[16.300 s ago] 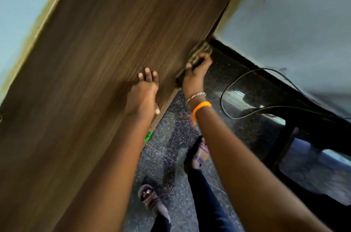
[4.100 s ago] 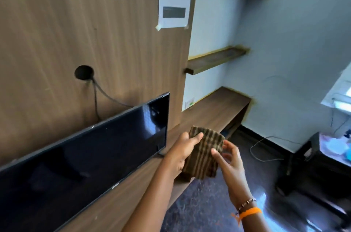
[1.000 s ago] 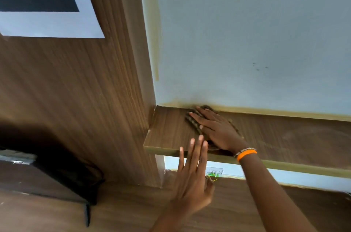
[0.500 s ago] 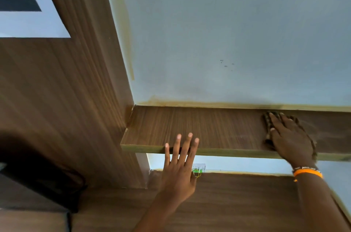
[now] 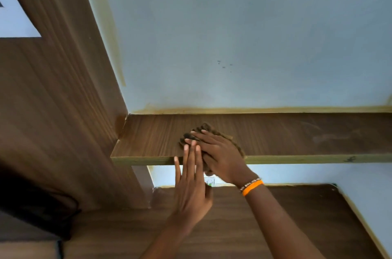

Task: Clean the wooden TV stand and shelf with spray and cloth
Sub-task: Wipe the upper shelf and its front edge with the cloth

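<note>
Running along a pale blue wall (image 5: 233, 36), a wooden shelf (image 5: 297, 133) meets a tall wood panel (image 5: 53, 110) at left. The right hand (image 5: 218, 152), fingers spread flat, presses a brown cloth (image 5: 209, 128) onto the shelf. The left hand (image 5: 191, 182), fingers straight, holds nothing, hovering at the shelf's front edge.

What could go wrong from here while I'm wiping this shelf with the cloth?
The dusty smear at the right end of the shelf may be missed, since the cloth under your right hand sits near the left end. The cloth is bunched, so it may push dust off the front edge onto the TV stand below. Your left hand hovers open beside it and could leave fingerprints.
</note>
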A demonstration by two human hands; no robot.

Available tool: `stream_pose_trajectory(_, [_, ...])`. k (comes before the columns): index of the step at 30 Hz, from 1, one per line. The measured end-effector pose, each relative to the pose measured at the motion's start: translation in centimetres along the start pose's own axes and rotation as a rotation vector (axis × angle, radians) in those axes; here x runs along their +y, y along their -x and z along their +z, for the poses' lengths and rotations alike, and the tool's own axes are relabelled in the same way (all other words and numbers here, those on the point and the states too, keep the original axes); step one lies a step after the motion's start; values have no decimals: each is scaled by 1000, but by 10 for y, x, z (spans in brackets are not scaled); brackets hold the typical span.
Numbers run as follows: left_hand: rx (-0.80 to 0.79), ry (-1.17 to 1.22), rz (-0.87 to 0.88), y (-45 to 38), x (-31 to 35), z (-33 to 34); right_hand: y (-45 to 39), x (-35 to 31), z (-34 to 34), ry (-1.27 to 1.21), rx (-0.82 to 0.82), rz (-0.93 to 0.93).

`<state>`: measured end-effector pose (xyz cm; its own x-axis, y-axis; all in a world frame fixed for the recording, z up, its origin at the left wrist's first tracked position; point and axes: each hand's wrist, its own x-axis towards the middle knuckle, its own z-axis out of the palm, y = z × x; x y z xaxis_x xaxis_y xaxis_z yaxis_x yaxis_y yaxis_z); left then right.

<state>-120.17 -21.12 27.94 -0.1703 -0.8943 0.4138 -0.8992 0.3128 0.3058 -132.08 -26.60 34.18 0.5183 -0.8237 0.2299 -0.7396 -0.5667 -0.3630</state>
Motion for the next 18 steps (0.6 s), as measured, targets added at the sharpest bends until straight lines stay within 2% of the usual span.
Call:
stream_pose_trajectory(2, [-19, -5, 89, -7, 17, 9, 21, 32, -20, 19, 9, -10])
stream_pose_trajectory(4, [-43, -28, 146, -17, 33, 17, 43, 69, -42, 49, 46, 76])
stream_pose_trajectory(8, [-112, -76, 78, -28, 57, 31, 85, 133, -74, 160, 165, 424])
stream_pose_trajectory(11, [-105, -101, 46, -28, 59, 37, 84, 134, -65, 290, 188, 717])
stream_pose_trajectory(13, [-94, -118, 54, -28, 57, 38, 69, 113, -48, 341, 151, 683])
stream_pose_trajectory(18, [-84, -169, 38, -29, 61, 38, 6, 74, -27, 171, -34, 281])
